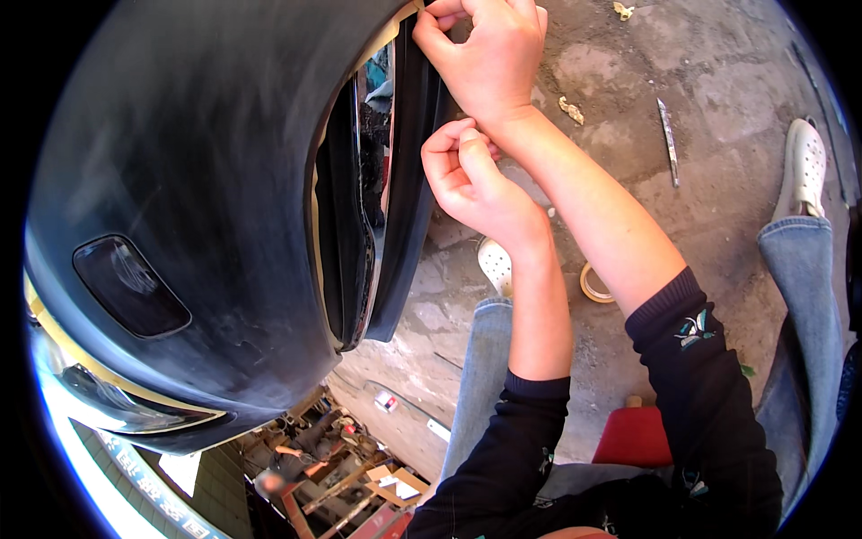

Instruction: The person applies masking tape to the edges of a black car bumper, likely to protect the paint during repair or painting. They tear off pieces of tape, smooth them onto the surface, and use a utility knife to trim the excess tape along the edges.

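At centre, our left hand [471, 180] curls (whether around anything, we cannot tell). At top centre, our right hand [488, 54] pinches masking tape [387, 35] edging the black car panel [211, 180], upper left. Beyond, right of centre, a tape roll [587, 287] lies on the ground [727, 207].

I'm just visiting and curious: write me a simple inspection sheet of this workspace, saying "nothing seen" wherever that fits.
Surface: rough, patchy floor.
Job's things: black car panel; pale tape along its edge at the opening.
Clutter: knife-like tool, tape roll and crumpled scraps on the floor.
Hands: right hand at the tape, grip unclear; left hand curled near the right wrist, nothing clearly held.
Cables: dark cord-like line at far right.
Surroundings: red seat; another person and cardboard box in the background.
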`<state>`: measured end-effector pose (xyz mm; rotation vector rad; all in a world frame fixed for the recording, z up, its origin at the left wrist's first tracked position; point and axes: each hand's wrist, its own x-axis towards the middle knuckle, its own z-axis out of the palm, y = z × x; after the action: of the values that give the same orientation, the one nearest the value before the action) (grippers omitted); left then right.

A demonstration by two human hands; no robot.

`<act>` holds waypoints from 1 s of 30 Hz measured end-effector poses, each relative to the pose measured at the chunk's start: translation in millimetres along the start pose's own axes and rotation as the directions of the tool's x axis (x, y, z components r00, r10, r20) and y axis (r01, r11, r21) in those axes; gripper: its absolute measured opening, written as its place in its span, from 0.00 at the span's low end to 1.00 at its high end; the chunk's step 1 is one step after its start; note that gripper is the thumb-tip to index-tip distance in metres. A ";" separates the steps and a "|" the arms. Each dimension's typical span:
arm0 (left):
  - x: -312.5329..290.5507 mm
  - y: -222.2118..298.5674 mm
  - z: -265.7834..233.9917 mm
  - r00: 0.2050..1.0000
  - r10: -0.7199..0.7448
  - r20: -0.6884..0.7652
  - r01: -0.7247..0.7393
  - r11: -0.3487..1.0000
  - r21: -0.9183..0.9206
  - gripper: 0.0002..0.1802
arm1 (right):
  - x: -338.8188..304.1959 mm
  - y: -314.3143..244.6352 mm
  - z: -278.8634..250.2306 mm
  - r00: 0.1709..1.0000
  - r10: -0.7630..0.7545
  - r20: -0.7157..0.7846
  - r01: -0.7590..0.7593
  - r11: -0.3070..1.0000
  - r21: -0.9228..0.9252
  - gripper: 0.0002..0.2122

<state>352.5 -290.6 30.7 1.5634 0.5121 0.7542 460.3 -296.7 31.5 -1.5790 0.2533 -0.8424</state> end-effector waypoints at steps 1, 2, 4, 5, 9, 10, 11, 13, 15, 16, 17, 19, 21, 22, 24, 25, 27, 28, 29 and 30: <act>0.4 0.3 3.0 0.999 0.042 -0.002 -0.042 0.998 0.044 0.05 | 0.6 1.8 -1.2 1.000 -0.007 -0.004 0.007 1.000 0.013 0.07; 0.4 1.5 6.4 0.997 0.079 0.007 -0.080 0.995 0.063 0.04 | 0.3 3.6 -4.3 1.000 0.015 -0.002 -0.015 1.000 0.015 0.07; 2.7 3.7 9.1 0.987 0.161 0.021 -0.162 0.981 0.108 0.02 | -3.7 3.4 -12.8 0.998 0.065 0.007 -0.065 0.997 0.031 0.07; 6.7 1.3 8.1 0.977 0.207 0.046 -0.211 0.971 0.114 0.05 | -4.4 4.1 -17.2 0.993 0.116 0.027 -0.118 0.990 0.076 0.07; 17.6 1.1 15.8 0.861 0.455 0.226 -0.507 0.741 0.440 0.12 | -11.0 21.4 -40.0 0.836 0.448 0.317 -0.544 0.746 0.384 0.07; 21.5 -0.8 15.9 0.824 0.504 0.259 -0.562 0.677 0.475 0.13 | -15.0 17.7 -45.3 0.789 0.489 0.372 -0.612 0.677 0.409 0.07; 25.7 -3.3 15.8 0.784 0.547 0.294 -0.613 0.606 0.507 0.13 | -19.4 12.5 -51.6 0.738 0.522 0.428 -0.674 0.602 0.427 0.06; 25.5 -1.0 19.8 0.739 0.580 0.343 -0.662 0.532 0.528 0.12 | -21.0 13.3 -54.9 0.699 0.514 0.498 -0.715 0.474 0.514 0.05; 14.4 2.6 23.1 0.945 0.281 0.170 -0.321 0.899 0.298 0.10 | -19.2 9.3 -57.9 0.665 0.530 0.527 -0.736 0.343 0.584 0.05; 9.5 5.7 24.0 0.988 0.087 0.124 -0.105 0.985 0.141 0.10 | -17.0 5.8 -60.4 0.649 0.534 0.542 -0.740 0.277 0.613 0.05; 7.4 10.8 24.0 0.980 -0.097 0.175 0.096 0.995 0.011 0.12 | -14.1 4.8 -65.9 0.572 0.542 0.616 -0.796 0.185 0.576 0.07; 5.5 12.8 30.5 0.944 -0.219 0.247 0.274 0.938 -0.214 0.14 | -14.3 4.8 -68.1 0.568 0.528 0.632 -0.804 0.190 0.564 0.08; 5.3 16.0 36.5 0.918 -0.295 0.265 0.371 0.876 -0.309 0.15 | -14.3 4.7 -68.9 0.567 0.528 0.633 -0.809 0.209 0.550 0.06; 7.9 14.4 35.9 0.914 -0.306 0.266 0.381 0.873 -0.304 0.14 | -13.8 5.0 -68.9 0.568 0.534 0.626 -0.809 0.226 0.542 0.05; 16.2 10.9 33.6 0.906 -0.326 0.269 0.400 0.867 -0.296 0.12 | -12.7 6.3 -66.9 0.597 0.536 0.597 -0.795 0.299 0.527 0.04; 19.5 10.7 31.5 0.907 -0.330 0.261 0.398 0.873 -0.281 0.11 | -12.1 7.9 -64.7 0.624 0.530 0.575 -0.778 0.354 0.518 0.03; 25.5 10.9 26.7 0.910 -0.337 0.241 0.394 0.884 -0.252 0.09 | -8.9 11.2 -61.3 0.616 0.507 0.603 -0.788 0.379 0.486 0.03; 26.8 11.1 25.8 0.908 -0.346 0.238 0.400 0.883 -0.244 0.09 | -5.6 13.8 -61.5 0.579 0.491 0.651 -0.816 0.349 0.462 0.02; 27.6 11.7 25.5 0.905 -0.354 0.235 0.407 0.882 -0.238 0.08 | -2.9 15.6 -62.3 0.539 0.472 0.697 -0.842 0.321 0.434 0.03; 28.7 13.3 26.9 0.903 -0.361 0.233 0.413 0.880 -0.236 0.08 | 0.7 16.1 -63.6 0.497 0.474 0.727 -0.867 0.303 0.395 0.03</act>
<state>390.3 -290.8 48.2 1.1975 0.5365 0.3494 425.0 -349.3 14.6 -0.6624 0.1749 0.2346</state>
